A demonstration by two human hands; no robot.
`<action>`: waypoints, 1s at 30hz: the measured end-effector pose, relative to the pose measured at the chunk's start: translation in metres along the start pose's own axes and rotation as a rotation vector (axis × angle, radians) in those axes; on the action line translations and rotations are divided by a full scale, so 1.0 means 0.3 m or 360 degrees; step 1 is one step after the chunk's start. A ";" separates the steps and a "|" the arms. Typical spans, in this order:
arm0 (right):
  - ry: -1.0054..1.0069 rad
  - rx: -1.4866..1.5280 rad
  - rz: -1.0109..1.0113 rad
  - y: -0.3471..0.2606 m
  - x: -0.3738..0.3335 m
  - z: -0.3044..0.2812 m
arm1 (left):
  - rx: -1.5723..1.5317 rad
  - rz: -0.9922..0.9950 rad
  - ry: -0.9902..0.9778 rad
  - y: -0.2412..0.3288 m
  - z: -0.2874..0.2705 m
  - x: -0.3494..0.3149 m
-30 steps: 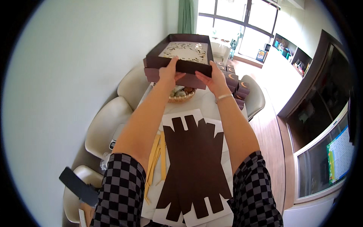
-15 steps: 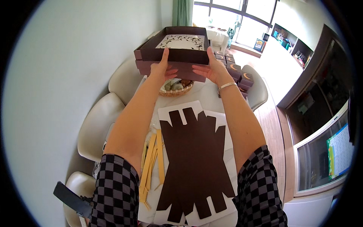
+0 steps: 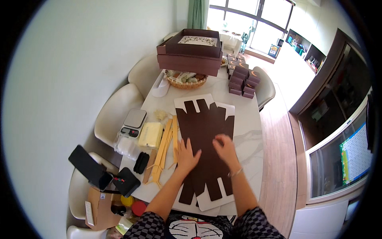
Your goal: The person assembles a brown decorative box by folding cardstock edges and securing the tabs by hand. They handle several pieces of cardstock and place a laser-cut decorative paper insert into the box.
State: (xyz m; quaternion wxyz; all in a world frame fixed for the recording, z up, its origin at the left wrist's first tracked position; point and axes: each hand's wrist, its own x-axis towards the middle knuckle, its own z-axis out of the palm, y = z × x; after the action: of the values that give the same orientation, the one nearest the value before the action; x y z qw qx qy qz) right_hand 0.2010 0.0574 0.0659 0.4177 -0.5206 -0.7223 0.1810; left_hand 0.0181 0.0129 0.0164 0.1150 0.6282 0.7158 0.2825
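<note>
Dark brown flat die-cut cardboard sheets point(image 3: 205, 119) with white undersides and slotted ends lie stacked on the table in front of me. My left hand point(image 3: 188, 157) is over their left edge, fingers spread and nothing in it. Above the middle of the sheets is my right hand point(image 3: 226, 150), its fingers loosely bent and apart, with nothing seen in it. Contact with the cardboard cannot be told for either hand. At the far end, a stack of large brown box trays point(image 3: 189, 61) rests above a wicker basket point(image 3: 186, 82); the top tray holds a patterned white sheet point(image 3: 199, 40).
Yellow strips point(image 3: 162, 155) lie left of the cardboard, beside a yellow pack point(image 3: 151, 134), a kitchen scale point(image 3: 134, 118) and a black case point(image 3: 141, 162). Small brown boxes point(image 3: 238, 79) are piled at the far right. A phone on a stand point(image 3: 89, 165) is at the near left.
Both hands have let go of the brown tray at the far end and drawn back over the cardboard sheets. The tray now sits on the stack. The view has shifted, showing more of the table's left side.
</note>
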 end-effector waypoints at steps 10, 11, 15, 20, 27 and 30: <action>-0.0095 -0.0977 0.0883 0.087 -0.547 -0.084 | -0.0243 0.0111 -0.0102 -0.079 0.113 -0.373; -0.0133 -0.0946 0.0907 0.073 -0.547 -0.091 | -0.0431 0.0089 -0.0034 -0.086 0.134 -0.378; -0.0057 -0.0808 0.1005 0.027 -0.581 -0.147 | -0.1012 -0.0447 0.0333 -0.023 0.118 -0.401; 0.0247 -0.0302 0.0984 0.196 -0.724 -0.175 | -0.1669 -0.0878 0.0031 -0.046 0.079 -0.404; 0.0375 0.0833 0.1143 0.269 -0.806 -0.227 | -0.1804 -0.0633 -0.0498 -0.071 0.085 -0.403; 0.0424 0.1027 0.1149 0.283 -0.807 -0.223 | -0.1991 -0.0566 -0.0646 -0.065 0.038 -0.360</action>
State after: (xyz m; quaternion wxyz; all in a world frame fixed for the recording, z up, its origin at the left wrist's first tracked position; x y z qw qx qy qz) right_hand 0.3313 -0.1395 -0.0544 0.5567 -0.6002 -0.3438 0.4601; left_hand 0.0277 -0.0891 -0.0242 0.6332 0.3567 0.4744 0.4967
